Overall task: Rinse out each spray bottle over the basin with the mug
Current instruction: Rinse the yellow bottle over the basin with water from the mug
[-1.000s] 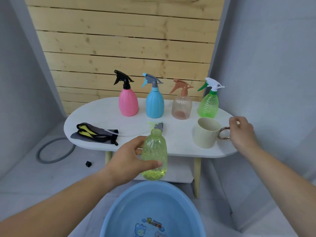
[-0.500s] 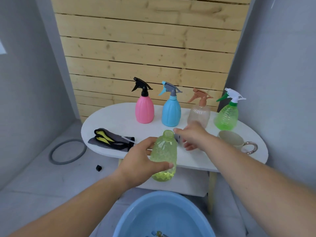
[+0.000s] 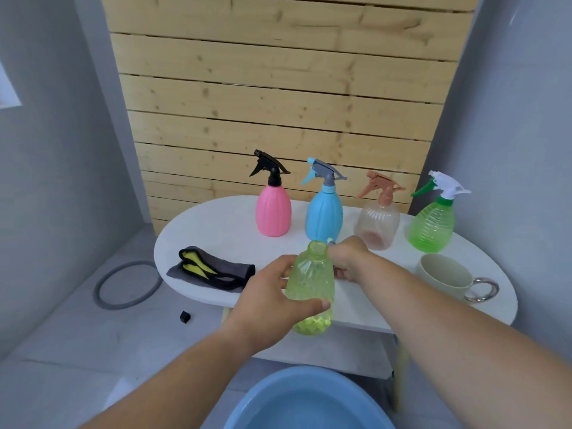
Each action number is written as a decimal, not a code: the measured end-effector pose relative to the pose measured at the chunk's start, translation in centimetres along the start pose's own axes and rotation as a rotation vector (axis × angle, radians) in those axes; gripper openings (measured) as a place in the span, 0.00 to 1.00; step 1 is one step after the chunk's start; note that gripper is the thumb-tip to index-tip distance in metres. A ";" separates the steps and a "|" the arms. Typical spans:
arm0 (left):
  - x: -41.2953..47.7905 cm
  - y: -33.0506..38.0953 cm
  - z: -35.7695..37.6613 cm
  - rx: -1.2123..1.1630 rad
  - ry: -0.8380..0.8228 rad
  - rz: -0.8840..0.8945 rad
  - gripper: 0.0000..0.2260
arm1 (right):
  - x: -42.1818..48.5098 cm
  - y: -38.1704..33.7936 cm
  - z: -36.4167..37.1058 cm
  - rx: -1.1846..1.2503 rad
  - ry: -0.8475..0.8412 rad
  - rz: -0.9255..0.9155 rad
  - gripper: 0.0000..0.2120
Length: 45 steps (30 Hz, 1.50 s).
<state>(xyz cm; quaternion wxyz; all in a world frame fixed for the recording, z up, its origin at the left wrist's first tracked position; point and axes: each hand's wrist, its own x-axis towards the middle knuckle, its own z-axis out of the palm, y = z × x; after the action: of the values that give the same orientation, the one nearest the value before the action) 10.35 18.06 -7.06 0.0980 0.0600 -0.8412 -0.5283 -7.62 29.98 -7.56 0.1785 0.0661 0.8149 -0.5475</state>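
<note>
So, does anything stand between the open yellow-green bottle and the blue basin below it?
Nothing visible. The left hand holds the yellow-green plastic bottle at the white oval table's front edge, and the round blue basin lies open below.

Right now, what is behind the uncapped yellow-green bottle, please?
The right hand is there above the table, a small grey-blue part poking out; the bottle and hand hide the rest.

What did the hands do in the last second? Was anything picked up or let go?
The right hand left the handle of the mug, moved left across the table and now curls over the loose spray head behind the open yellow-green bottle. The left hand kept holding that bottle. The mug, the four capped bottles and the cloth stayed put.
</note>
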 end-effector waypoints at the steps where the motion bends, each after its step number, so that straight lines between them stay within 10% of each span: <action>1: 0.2 0.0 0.1 -0.004 0.001 0.000 0.25 | -0.1 -0.1 -0.4 0.016 0.038 -0.057 0.14; 8: 1.3 0.1 0.9 -0.031 0.035 -0.023 0.25 | -6.1 -6.6 -7.0 0.159 0.354 -0.642 0.10; 17: 3.6 0.0 2.2 -0.085 0.113 -0.083 0.29 | -13.7 -13.0 -12.3 0.013 0.324 -1.090 0.14; 45: 5.0 0.8 3.1 -0.103 0.094 -0.082 0.26 | -11.6 -13.8 -6.6 -0.380 0.117 -1.164 0.15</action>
<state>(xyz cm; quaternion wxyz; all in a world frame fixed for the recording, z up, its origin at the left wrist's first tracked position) 4.80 20.14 -7.13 0.1188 0.1138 -0.8042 -0.5711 -2.45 31.67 10.88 -0.1862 -0.3929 0.8089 -0.3959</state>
